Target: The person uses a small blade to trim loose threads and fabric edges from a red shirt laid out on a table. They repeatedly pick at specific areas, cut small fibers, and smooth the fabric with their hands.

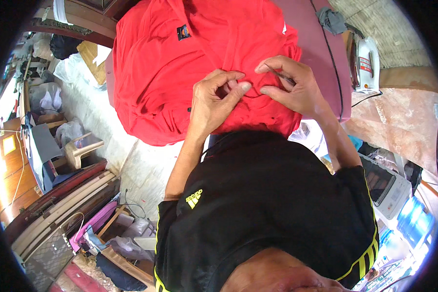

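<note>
A heap of red fabric (155,82), a garment with a small dark label (183,32), is spread in front of me. My left hand (216,97) lies over its near part, thumb and forefinger closed together on a bit of the red cloth. Just to the right, my right hand (299,87) is curled above the same cloth, its thumb and forefinger tips apart. A slim dark tool (285,78) lies across the fingers of that hand; most of it is hidden, so its kind is unclear. The two hands' fingertips are close but separate.
The cloth lies on a dark pink table (321,53) crossed by a black cord (328,44). Right of it stand a white jug (368,63) and a grey cloth (331,20). Wooden parts (82,148) and plastic bags clutter the left floor. A blue water bottle (415,216) is lower right.
</note>
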`<state>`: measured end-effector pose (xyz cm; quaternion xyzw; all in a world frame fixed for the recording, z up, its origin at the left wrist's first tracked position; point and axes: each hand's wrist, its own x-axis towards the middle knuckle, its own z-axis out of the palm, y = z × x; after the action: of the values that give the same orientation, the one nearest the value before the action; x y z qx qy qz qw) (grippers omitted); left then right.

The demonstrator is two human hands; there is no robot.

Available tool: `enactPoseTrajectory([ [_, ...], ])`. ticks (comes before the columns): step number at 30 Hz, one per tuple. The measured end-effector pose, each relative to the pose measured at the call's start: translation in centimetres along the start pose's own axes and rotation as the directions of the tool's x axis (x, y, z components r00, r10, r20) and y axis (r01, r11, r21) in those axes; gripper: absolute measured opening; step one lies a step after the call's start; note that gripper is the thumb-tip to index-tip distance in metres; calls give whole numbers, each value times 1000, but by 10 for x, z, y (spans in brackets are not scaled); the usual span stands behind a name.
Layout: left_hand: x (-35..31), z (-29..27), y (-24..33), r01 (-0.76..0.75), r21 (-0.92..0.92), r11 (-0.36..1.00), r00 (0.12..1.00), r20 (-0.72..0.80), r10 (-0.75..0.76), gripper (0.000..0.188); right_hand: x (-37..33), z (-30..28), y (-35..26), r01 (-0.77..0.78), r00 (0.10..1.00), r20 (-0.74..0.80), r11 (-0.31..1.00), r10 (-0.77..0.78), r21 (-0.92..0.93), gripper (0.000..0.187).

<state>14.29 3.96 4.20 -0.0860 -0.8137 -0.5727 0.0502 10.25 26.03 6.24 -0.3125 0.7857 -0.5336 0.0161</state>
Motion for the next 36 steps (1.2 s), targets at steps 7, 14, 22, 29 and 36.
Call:
enactPoseTrajectory([
  [7,7,17,-6,-291,375,880,935,-84,344,4,2,1,2,-135,991,4,982,136,131,35],
  [14,-5,8,-26,28,-386,922,999,-14,-36,5,6,-12,-3,-48,999,12,998,48,29,21],
  [22,-14,-12,-27,93,-772,629,995,46,-90,8,13,-7,-8,-62,996,65,994,69,-91,22],
  [29,-47,-73,-47,184,-654,734,971,238,-32,11,8,-2,-5,-120,992,25,993,120,-19,22],
  [36,-13,-17,2,-396,243,885,881,-172,441,41,11,2,-6,-110,993,43,992,112,-56,24],
])
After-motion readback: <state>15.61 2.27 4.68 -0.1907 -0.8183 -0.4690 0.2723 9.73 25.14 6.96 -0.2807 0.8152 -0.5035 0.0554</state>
